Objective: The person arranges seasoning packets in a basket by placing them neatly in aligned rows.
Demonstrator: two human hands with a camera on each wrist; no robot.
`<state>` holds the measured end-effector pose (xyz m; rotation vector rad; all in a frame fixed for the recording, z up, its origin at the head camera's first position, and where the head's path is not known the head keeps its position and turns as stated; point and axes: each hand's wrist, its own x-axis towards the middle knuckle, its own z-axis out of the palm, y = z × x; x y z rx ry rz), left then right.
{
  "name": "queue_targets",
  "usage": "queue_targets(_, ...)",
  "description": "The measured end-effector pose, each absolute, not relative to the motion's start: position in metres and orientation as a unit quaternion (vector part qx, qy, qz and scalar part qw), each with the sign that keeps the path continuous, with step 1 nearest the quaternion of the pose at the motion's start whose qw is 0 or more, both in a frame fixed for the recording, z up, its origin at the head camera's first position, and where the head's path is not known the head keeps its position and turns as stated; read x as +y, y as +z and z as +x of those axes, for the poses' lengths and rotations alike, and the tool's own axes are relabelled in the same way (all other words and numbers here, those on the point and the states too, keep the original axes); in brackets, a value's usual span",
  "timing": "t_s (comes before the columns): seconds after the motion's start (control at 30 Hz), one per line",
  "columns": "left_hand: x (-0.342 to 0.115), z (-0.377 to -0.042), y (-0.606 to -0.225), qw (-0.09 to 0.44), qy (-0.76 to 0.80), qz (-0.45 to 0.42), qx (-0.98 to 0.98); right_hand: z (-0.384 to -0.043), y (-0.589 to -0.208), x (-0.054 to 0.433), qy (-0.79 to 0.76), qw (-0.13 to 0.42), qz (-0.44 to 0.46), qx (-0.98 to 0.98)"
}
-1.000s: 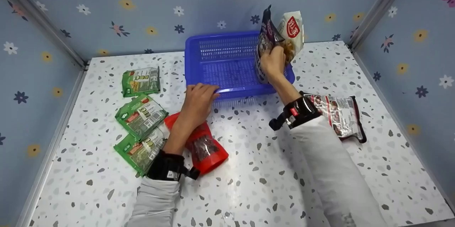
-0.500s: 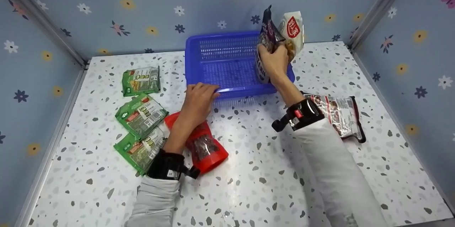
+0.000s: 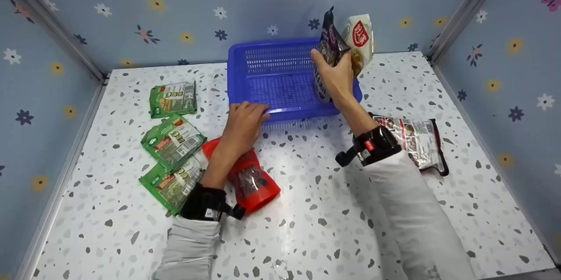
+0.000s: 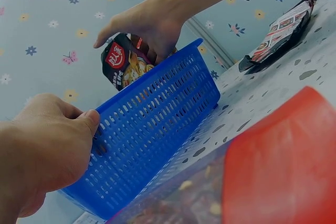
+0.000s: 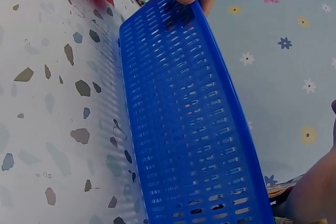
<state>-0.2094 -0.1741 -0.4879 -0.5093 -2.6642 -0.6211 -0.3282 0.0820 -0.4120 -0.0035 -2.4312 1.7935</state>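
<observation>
1. Working at a white tabletop [image 3: 307, 218] speckled with grey chips, facing a light-blue wall [image 3: 175, 10] printed with flowers.
2. Gripping the near rim of a blue, rectangular, perforated plastic basket [image 3: 302, 112] with the left hand [image 3: 244, 122], close to the left front corner, pressing the thumb against the outer side and curling the fingers over to the inside.
3. Spreading the thumb and fingers of the right hand [image 3: 336, 76] wide about a shiny black plastic pouch with purple print [image 3: 326, 45], standing upright inside the basket's right end; being unable to tell how firmly touching it.
4. Having a white pouch with a red emblem [image 3: 360, 34] just beyond the right hand, tilting outward at the basket's right end, showing only its upper part.
5. Crossing above a red pouch with a clear window [image 3: 252, 181] with the left forearm.
6. Having three flat green packets farther left: a far green packet [image 3: 173, 99], then a middle green packet [image 3: 174, 142] overlapping a near green packet [image 3: 173, 183].
7. Having a white-and-red printed packet with black edges [image 3: 414, 142] lying beside the right wrist.
8. Wearing light grey sleeves [image 3: 416, 210].
</observation>
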Motion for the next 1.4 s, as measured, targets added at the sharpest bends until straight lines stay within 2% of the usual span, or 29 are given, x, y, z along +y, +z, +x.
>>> queue_targets(0.27, -0.174, -0.21, -0.488, 0.168, -0.221, -0.173, -0.945, -0.317, -0.413, 0.089, 0.636, 0.056, 0.001, -0.77)
queue_targets(0.47, -0.172, -0.211, -0.489, 0.17, -0.221, -0.174, -0.944, -0.291, -0.414, 0.105, 0.68, 0.038, 0.006, -0.732)
queue_targets(0.67, -0.171, -0.211, -0.491, 0.187, -0.222, -0.183, -0.939, -0.262, -0.419, 0.133, 0.698, 0.05, 0.058, -0.712)
queue_targets(0.8, -0.172, -0.21, -0.492, 0.198, -0.222, -0.182, -0.937, -0.249, -0.422, 0.152, 0.687, 0.066, 0.13, -0.712)
queue_targets(1.0, -0.173, -0.211, -0.491, 0.197, -0.225, -0.185, -0.936, -0.234, -0.427, 0.185, 0.642, 0.064, 0.213, -0.734)
queue_targets(1.4, -0.174, -0.212, -0.492, 0.2, -0.228, -0.187, -0.934, -0.22, -0.443, 0.266, 0.38, 0.018, 0.248, -0.891)
